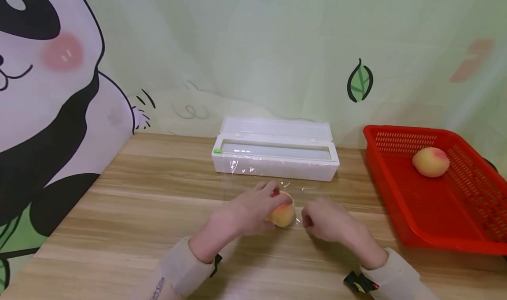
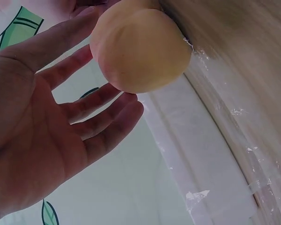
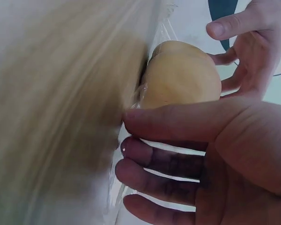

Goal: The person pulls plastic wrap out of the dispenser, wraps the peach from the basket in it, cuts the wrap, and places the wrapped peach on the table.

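Note:
A yellow-pink peach (image 1: 282, 214) sits on a sheet of clear plastic wrap (image 2: 234, 112), which stretches from the white wrap dispenser (image 1: 273, 166) over the table. With thumb and fingers about the peach's left side and top, my left hand (image 1: 253, 207) holds it. Just to the right of the fruit, my right hand (image 1: 328, 221) has its fingers curled and pinches the film's near edge. The right wrist view shows the thumb (image 3: 178, 122) and fingertips at that edge, close beside the peach (image 3: 180, 77).
The dispenser's lid (image 1: 277, 128) stands raised against the patterned backdrop. On the right is a red plastic basket (image 1: 390, 190) with another peach (image 1: 431, 162) in it. Wood-grain table (image 1: 130, 229) extends to the left.

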The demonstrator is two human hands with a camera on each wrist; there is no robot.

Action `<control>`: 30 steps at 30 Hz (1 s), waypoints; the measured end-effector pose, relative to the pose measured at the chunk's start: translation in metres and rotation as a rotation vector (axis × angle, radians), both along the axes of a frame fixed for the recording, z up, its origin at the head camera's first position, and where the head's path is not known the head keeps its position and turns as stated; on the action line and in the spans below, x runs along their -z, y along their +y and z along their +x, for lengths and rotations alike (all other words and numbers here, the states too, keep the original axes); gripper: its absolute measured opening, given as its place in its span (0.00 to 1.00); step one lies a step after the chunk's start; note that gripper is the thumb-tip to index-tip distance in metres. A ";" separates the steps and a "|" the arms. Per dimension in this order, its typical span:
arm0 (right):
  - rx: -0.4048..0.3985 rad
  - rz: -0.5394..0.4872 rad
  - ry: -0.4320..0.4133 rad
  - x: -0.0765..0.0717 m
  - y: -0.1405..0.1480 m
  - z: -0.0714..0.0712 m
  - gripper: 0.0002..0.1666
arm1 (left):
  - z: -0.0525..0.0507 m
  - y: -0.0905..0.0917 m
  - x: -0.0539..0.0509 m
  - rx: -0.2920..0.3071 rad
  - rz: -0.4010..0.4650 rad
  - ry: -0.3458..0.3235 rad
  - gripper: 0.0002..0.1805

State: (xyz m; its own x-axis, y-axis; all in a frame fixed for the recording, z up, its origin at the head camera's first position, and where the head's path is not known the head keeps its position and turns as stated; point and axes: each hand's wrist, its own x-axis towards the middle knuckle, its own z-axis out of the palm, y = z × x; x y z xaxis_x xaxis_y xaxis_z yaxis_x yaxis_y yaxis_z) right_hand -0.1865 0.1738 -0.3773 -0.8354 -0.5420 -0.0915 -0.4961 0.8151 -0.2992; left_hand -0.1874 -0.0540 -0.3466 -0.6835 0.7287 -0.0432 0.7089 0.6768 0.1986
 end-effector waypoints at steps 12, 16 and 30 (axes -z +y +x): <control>-0.023 -0.169 0.112 -0.010 0.005 -0.003 0.15 | 0.001 0.010 0.007 -0.091 0.010 0.007 0.40; -0.021 -0.210 0.150 -0.013 0.005 -0.003 0.14 | 0.000 0.013 0.010 -0.122 0.010 0.023 0.43; 0.018 -0.257 0.163 -0.019 0.002 -0.002 0.09 | -0.005 0.019 0.014 -0.180 0.009 0.023 0.53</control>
State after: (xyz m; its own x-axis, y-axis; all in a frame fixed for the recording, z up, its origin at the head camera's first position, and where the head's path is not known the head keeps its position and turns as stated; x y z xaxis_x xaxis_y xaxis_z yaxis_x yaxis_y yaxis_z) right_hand -0.1884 0.1754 -0.3579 -0.8377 -0.5148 0.1824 -0.5403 0.7323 -0.4146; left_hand -0.1923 -0.0351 -0.3609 -0.8039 0.5944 -0.0201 0.5805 0.7916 0.1907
